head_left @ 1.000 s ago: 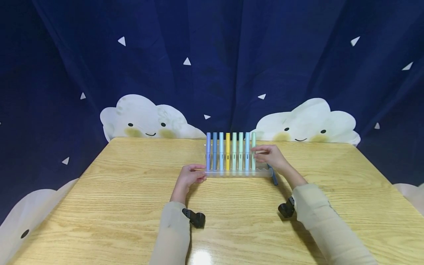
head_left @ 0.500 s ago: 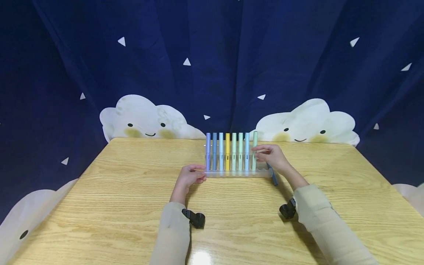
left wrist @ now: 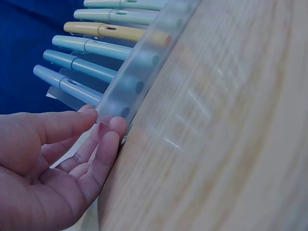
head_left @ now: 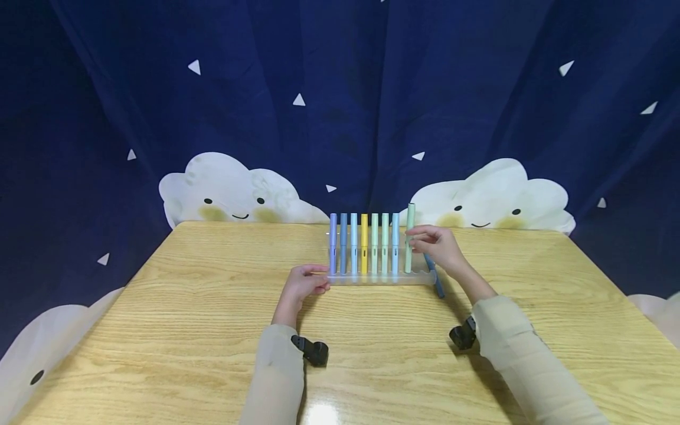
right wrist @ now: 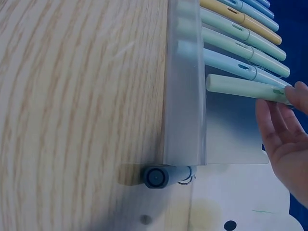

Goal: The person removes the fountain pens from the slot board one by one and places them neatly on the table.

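Observation:
A clear pen rack (head_left: 422, 277) stands on the table with a row of upright pens in it, among them a purple-blue pen (head_left: 333, 243) and a yellow pen (head_left: 364, 245). My left hand (head_left: 303, 287) grips the rack's left end between thumb and fingers (left wrist: 107, 150). At the row's right end, my right hand (head_left: 440, 248) pinches a light green pen (head_left: 410, 219) near its upper part. That pen's lower end (right wrist: 214, 83) is just out of the rack's front trough in the right wrist view. The light blue pen (head_left: 395, 236) stands beside it in the rack.
A dark blue pen (head_left: 438, 284) lies against the rack's right end, on the wooden table (head_left: 212, 330). Behind the table hangs a dark blue curtain (head_left: 340, 118) with white clouds. Each wrist carries a small black camera (head_left: 317, 353).
My right hand has raised the light green pen out of its slot and slightly to the right. My left hand stays on the rack's end.

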A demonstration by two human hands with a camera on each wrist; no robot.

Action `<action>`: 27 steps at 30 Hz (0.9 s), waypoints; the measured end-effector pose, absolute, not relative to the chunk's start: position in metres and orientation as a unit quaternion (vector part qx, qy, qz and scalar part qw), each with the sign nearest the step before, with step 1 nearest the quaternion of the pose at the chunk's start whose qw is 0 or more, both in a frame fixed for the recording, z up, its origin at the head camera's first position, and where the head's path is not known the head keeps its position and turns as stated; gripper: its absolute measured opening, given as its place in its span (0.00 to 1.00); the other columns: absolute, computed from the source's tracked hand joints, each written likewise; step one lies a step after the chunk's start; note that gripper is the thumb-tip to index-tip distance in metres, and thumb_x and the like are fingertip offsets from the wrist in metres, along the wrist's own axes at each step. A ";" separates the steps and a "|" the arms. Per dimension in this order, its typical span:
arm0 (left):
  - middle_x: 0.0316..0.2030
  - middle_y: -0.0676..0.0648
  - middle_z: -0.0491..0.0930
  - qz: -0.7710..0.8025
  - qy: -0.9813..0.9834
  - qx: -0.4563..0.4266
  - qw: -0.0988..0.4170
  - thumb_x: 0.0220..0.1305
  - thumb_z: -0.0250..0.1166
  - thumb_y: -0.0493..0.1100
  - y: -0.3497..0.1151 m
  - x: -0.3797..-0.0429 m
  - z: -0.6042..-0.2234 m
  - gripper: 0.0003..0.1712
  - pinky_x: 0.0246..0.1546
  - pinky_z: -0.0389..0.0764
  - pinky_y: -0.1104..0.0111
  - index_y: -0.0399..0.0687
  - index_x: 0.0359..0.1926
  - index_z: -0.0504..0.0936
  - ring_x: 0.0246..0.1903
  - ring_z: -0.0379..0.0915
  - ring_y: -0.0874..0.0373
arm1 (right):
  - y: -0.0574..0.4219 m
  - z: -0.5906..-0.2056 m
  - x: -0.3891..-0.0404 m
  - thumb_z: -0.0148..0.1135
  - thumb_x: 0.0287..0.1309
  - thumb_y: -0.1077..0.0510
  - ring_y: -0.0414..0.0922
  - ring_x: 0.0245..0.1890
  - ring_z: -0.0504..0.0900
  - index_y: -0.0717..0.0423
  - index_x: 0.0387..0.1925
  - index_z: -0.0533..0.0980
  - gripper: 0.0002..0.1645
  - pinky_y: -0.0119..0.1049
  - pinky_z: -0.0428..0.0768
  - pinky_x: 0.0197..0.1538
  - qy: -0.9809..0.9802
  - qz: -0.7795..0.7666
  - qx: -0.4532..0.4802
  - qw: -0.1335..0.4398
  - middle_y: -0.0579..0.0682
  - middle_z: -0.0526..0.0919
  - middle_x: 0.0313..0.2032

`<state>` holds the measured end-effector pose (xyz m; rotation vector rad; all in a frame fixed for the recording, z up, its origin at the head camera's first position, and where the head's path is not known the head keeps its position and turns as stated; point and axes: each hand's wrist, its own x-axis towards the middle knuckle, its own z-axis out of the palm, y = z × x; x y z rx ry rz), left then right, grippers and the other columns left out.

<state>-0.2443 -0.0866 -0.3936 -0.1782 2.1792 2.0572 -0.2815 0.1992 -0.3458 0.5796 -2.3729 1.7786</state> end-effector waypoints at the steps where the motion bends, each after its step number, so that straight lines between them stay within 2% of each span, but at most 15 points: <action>1: 0.23 0.43 0.78 0.684 0.724 -0.057 0.069 0.55 0.57 0.26 -0.087 -0.244 -0.394 0.13 0.28 0.79 0.70 0.27 0.44 0.75 0.21 0.75 0.60 | 0.199 -0.345 -0.281 0.54 0.53 0.74 0.37 0.30 0.80 0.78 0.42 0.71 0.13 0.35 0.80 0.36 -0.784 0.587 0.192 0.065 0.72 0.74 0.42; 18: 0.22 0.44 0.78 0.685 0.722 -0.063 0.068 0.55 0.57 0.26 -0.086 -0.244 -0.393 0.14 0.26 0.78 0.72 0.27 0.44 0.75 0.20 0.74 0.61 | 0.210 -0.344 -0.278 0.56 0.52 0.73 0.34 0.28 0.79 0.78 0.42 0.71 0.14 0.29 0.79 0.32 -0.789 0.581 0.175 0.096 0.68 0.78 0.35; 27: 0.22 0.44 0.78 0.689 0.719 -0.057 0.067 0.55 0.57 0.25 -0.086 -0.244 -0.394 0.14 0.25 0.78 0.73 0.26 0.44 0.75 0.19 0.74 0.62 | 0.221 -0.347 -0.280 0.54 0.52 0.74 0.35 0.27 0.79 0.79 0.42 0.71 0.14 0.32 0.80 0.32 -0.789 0.580 0.176 0.098 0.75 0.75 0.36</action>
